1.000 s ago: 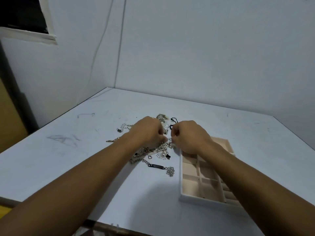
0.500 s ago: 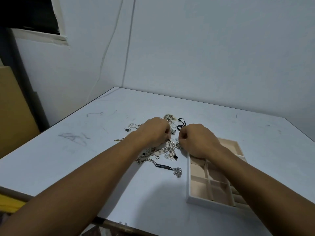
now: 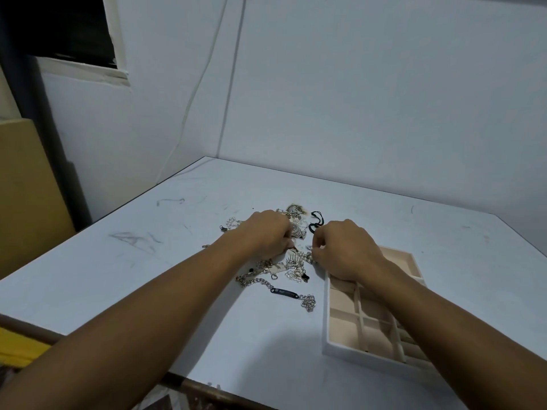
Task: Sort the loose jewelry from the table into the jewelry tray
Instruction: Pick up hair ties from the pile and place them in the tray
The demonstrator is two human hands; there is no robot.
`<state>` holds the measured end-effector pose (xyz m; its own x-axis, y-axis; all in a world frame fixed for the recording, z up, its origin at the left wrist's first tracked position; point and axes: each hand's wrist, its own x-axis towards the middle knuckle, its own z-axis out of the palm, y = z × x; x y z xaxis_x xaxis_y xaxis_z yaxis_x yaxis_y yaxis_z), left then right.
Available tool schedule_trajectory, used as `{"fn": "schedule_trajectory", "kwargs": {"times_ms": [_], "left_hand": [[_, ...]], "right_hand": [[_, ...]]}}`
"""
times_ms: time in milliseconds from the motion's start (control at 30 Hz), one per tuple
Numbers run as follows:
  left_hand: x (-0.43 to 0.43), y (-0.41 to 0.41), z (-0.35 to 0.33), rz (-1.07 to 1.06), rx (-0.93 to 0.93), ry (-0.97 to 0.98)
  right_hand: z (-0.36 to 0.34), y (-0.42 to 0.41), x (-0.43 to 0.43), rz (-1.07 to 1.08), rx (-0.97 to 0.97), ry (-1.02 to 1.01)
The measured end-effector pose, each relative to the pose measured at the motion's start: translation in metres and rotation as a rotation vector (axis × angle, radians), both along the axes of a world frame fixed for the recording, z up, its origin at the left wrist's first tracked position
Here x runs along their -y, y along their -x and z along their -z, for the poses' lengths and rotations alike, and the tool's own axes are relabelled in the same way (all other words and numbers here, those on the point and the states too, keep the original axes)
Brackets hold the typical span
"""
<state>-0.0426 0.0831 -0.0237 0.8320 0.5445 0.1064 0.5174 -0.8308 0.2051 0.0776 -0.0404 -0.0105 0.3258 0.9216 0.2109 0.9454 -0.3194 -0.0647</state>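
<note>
A pile of loose jewelry (image 3: pixel 291 263) lies mid-table: silver chains, small charms, a black cord loop (image 3: pixel 316 221) at the back. A chain bracelet with a dark plate (image 3: pixel 284 292) trails toward me. My left hand (image 3: pixel 266 235) sits on the pile with its fingers curled into it. My right hand (image 3: pixel 343 247) hovers just right of it, fingertips pinching a small silver piece at the pile's edge. What my left fingers hold is hidden. The beige jewelry tray (image 3: pixel 331 347) with several compartments stands to the right, partly under my right forearm.
The white table (image 3: pixel 148 261) has scuff marks on its left half and a near edge close to my elbows. Walls meet at the far corner; a thin cable (image 3: pixel 228 93) runs down it. A yellow board leans at the far left.
The camera has tilted and shifted, so the scene sits lower right in view. My hands have drawn slightly apart over the pile; the jewelry and tray lie as before.
</note>
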Motion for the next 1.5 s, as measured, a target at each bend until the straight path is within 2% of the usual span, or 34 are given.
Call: {"fn": "schedule_trajectory", "kwargs": {"times_ms": [133, 333, 533, 700, 967, 1200, 1500], "left_hand": [[-0.007, 0.006, -0.005, -0.015, 0.085, 0.144], [-0.022, 0.03, -0.026, -0.117, 0.315, 0.176], [-0.022, 0.043, -0.027, -0.128, 0.308, 0.146], [-0.027, 0.061, -0.035, -0.209, 0.394, 0.179], [-0.039, 0.088, -0.028, -0.329, 0.407, 0.197], [-0.037, 0.084, -0.019, -0.313, 0.405, 0.235], [-0.023, 0.06, -0.012, -0.236, 0.349, 0.214]], "right_hand": [[-0.001, 0.001, -0.001, -0.004, 0.023, 0.021], [-0.001, 0.004, -0.005, -0.026, 0.0, 0.033], [0.002, 0.008, -0.023, -0.046, -0.052, 0.0], [0.001, 0.012, -0.036, -0.064, -0.062, 0.072], [-0.005, 0.006, -0.039, -0.09, -0.027, 0.121], [-0.016, -0.013, -0.031, -0.069, -0.308, 0.001], [-0.032, -0.033, -0.011, -0.035, -0.386, -0.089]]}}
